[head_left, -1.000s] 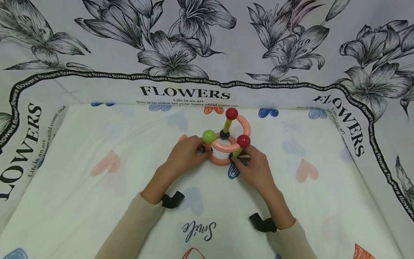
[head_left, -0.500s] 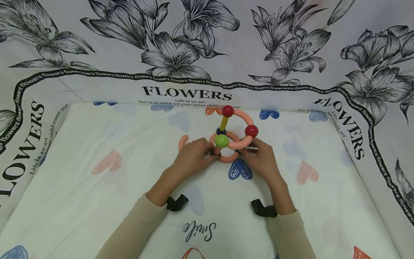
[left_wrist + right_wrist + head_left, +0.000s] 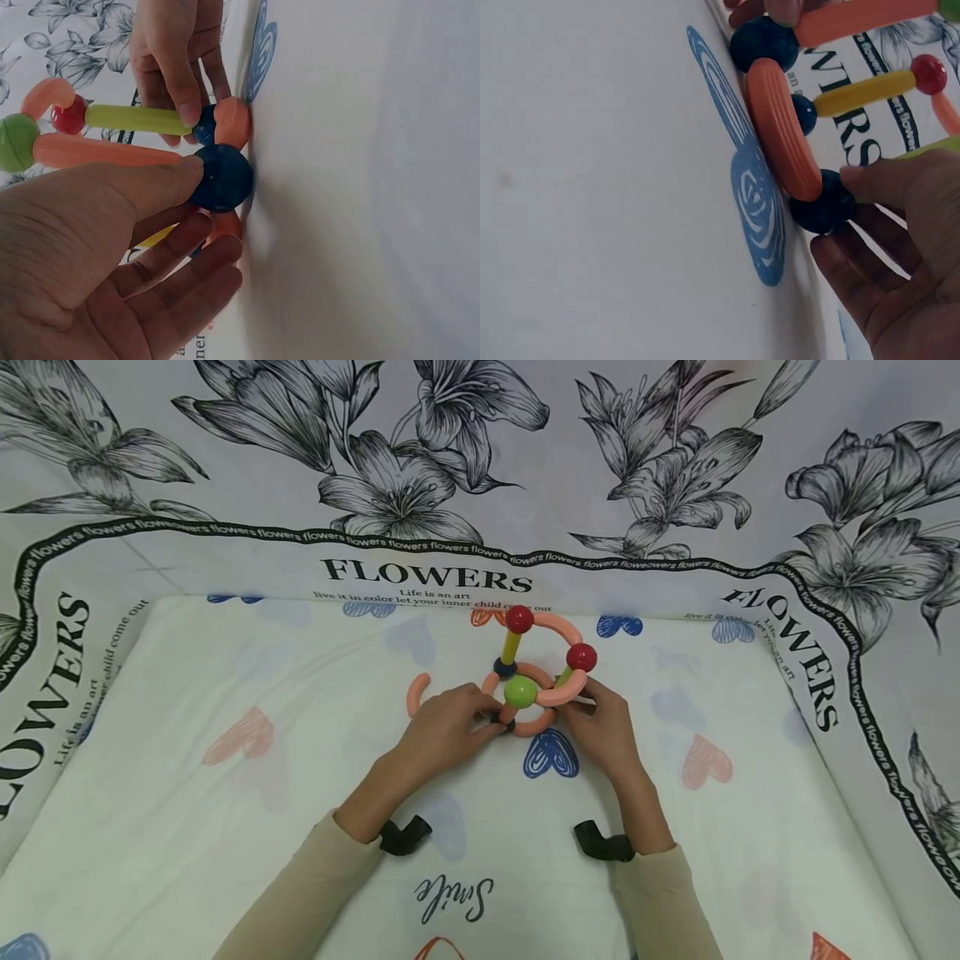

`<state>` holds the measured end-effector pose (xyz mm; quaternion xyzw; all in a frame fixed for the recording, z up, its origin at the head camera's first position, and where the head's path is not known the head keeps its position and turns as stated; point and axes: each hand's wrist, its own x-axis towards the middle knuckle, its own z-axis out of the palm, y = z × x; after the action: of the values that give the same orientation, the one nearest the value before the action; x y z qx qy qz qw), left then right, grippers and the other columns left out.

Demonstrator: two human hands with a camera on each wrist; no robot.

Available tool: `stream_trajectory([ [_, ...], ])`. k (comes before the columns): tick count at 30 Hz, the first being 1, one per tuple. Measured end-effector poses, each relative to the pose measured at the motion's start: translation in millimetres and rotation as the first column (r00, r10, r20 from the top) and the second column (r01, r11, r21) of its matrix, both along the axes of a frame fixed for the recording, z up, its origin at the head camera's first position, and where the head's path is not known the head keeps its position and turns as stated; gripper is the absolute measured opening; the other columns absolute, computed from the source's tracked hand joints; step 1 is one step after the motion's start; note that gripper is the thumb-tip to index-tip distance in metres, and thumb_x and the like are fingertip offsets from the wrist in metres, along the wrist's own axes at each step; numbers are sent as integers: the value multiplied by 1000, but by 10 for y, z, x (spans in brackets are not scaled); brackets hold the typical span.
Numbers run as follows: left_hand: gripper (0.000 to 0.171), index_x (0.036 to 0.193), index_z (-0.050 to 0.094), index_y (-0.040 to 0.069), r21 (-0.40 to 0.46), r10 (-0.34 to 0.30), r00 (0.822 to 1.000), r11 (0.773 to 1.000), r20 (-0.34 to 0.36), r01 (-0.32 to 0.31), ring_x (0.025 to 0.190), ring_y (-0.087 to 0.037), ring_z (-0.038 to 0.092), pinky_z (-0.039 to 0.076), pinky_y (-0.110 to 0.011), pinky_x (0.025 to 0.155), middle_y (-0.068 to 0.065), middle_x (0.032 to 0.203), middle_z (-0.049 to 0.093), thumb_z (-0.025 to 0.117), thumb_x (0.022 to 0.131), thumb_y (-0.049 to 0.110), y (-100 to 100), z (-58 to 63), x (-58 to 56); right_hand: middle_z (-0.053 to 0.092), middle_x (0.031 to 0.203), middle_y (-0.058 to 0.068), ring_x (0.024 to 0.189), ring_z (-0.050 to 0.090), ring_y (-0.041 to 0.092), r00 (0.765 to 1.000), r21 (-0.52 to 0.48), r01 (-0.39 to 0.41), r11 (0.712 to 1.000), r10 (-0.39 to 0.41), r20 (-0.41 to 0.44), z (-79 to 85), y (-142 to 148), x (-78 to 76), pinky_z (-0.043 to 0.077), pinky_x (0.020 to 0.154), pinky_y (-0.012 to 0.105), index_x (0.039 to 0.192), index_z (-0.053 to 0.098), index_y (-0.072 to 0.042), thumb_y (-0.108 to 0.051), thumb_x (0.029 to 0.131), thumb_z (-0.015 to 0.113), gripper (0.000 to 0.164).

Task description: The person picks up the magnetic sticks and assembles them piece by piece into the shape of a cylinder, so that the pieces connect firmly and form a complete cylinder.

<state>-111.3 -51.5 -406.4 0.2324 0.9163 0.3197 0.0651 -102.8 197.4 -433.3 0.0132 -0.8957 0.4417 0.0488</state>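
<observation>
A toy frame of ball-and-stick building pieces stands on the bed-like white cloth. Its base is a ring of curved orange sticks (image 3: 780, 127) joined by dark blue balls. Three upright sticks, yellow (image 3: 511, 648), yellow-green (image 3: 135, 120) and orange (image 3: 105, 150), rise to two red balls (image 3: 519, 619) and a green ball (image 3: 521, 691). Two curved pink-orange sticks (image 3: 562, 691) link these top balls. My left hand (image 3: 446, 722) pinches the dark blue ball (image 3: 225, 178) under the orange upright. With thumb and fingers, my right hand (image 3: 603, 722) holds the dark blue ball (image 3: 825, 202) under the yellow-green upright.
A loose curved orange stick (image 3: 417, 693) lies just beyond the left hand. The cloth (image 3: 300, 827) carries printed hearts and the word "Smile". Behind it hangs a white fabric (image 3: 255, 493) with black flower drawings.
The toy frame has turned: its green ball moved right and nearer, the front red ball right and farther back, the rear red ball left. Both hands shifted slightly right, baring more of the loose stick.
</observation>
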Motion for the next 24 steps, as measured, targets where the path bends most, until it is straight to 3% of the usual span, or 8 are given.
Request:
stream_trajectory([
  [8,25,120,80,15,16,47,998,999,28,-48,106,-19,74,60,-39,96,-1,112,80,77,98,25,-145,70,-77,71,138,14,129,68,34,999,8,-10,1000,10,30,6,25,-2,59,104,51,139,65,-9,-19,100,73,40],
  [13,29,126,78,14,27,82,995,996,63,-83,106,-21,76,59,-45,96,-3,114,82,73,101,28,-252,141,-122,70,140,14,131,67,34,999,17,8,1000,-9,53,-16,49,6,59,104,51,139,66,-10,-23,101,72,41],
  [24,35,132,73,11,75,146,981,985,125,-156,106,-25,75,61,-45,90,-3,121,79,68,104,31,-559,201,-265,73,134,16,126,69,34,999,-1,-16,1000,16,43,-47,83,-38,59,104,53,140,66,-8,-19,101,72,42],
])
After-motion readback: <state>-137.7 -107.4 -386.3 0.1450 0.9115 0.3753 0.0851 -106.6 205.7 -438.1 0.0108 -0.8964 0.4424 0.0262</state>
